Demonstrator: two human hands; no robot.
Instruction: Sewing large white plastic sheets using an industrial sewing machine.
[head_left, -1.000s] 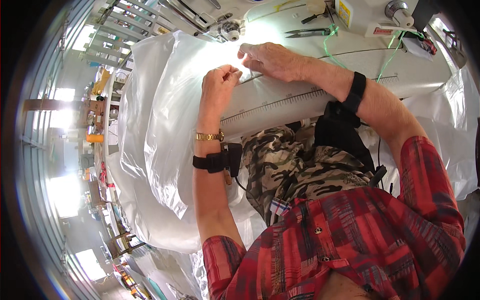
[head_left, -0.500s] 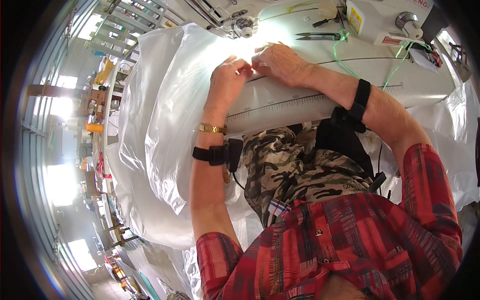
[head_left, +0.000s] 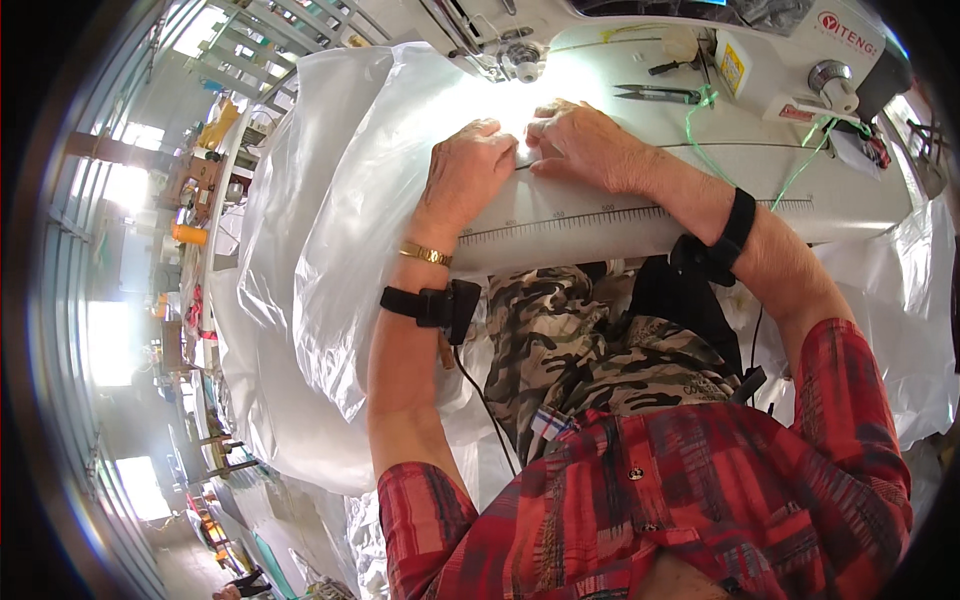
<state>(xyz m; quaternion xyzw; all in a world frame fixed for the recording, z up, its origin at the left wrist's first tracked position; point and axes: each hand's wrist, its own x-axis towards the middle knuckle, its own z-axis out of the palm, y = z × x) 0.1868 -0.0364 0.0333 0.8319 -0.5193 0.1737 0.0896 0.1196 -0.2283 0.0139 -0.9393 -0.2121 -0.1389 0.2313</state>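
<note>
- your left hand: upper middle, curled by the white sheeting, can't tell if pinching
- your right hand: just beside it, grip unclear too
- dark snips, upper right

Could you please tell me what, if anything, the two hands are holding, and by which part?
That cannot be told: the left hand and right hand are close together near the whitish sheeting, but glare obscures any hold.
</note>
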